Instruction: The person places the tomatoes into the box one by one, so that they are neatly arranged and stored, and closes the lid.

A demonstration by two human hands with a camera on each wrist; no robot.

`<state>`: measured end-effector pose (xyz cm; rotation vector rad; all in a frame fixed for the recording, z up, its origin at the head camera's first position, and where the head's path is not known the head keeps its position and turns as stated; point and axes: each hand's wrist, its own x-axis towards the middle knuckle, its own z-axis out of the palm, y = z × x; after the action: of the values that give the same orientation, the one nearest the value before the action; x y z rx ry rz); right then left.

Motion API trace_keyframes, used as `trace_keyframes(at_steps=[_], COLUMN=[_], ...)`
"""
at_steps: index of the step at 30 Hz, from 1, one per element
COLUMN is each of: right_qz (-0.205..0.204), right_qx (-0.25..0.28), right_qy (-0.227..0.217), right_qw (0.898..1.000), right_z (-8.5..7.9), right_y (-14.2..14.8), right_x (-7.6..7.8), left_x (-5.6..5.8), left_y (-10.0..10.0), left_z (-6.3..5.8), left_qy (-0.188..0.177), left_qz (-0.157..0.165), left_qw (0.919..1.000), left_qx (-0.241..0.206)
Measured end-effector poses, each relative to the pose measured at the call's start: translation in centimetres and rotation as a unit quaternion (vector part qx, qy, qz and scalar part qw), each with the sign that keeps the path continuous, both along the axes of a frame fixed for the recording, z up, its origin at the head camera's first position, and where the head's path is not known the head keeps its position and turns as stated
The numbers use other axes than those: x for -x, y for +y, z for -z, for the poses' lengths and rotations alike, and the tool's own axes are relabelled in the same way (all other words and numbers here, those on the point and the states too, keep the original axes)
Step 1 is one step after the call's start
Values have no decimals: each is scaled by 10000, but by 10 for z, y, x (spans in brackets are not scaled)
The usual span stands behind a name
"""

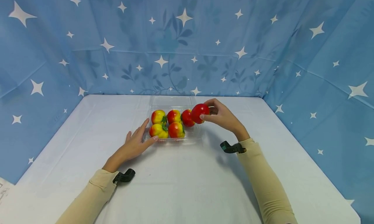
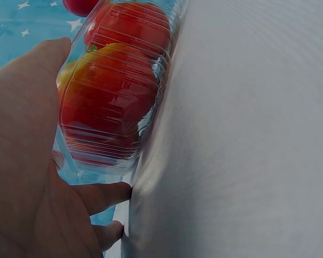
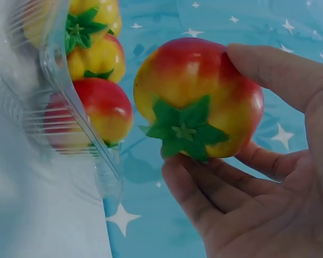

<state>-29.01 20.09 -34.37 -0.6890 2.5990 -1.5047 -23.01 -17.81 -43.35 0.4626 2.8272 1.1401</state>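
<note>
In the head view, my right hand [image 1: 222, 117] holds a red-and-yellow tomato [image 1: 200, 113] above the right end of a clear plastic box [image 1: 194, 135]. The right wrist view shows its green star-shaped calyx [image 3: 184, 130], with the thumb on one side and fingers on the other. Several similar tomatoes [image 1: 176, 130] sit in the box in two rows. My left hand [image 1: 132, 147] is spread at the box's left end, thumb along the front corner. Seen from the left wrist, that hand [image 2: 27, 140] lies beside the clear wall; firm contact is hard to tell.
The box's clear lid [image 1: 172, 101] lies folded back behind it. A white-covered table [image 1: 175, 191] extends around the box. Blue star-patterned cloth [image 1: 187, 39] hangs at the back and along both sides. Each wrist wears a dark strapped device [image 1: 124, 176].
</note>
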Motion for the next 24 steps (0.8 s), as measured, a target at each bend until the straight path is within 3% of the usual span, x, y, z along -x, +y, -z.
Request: trace_keyframes(at_steps=[6, 14, 24], right_qz=[-274, -508, -750], right_qx=[-105, -837, -1176], right_qy=[-148, 239, 122], right_qw=[9995, 9949, 9902], right_z=[3, 8, 12], right_y=[-8, -14, -17], right_x=[-2, -1, 1], left_x=[0, 1, 0], left_y=[0, -1, 0], left_z=[0, 0, -1], left_qy=[-18, -7, 17], left_qz=[13, 26, 42], left_qw=[10000, 10000, 10000], left_qx=[15, -1, -45])
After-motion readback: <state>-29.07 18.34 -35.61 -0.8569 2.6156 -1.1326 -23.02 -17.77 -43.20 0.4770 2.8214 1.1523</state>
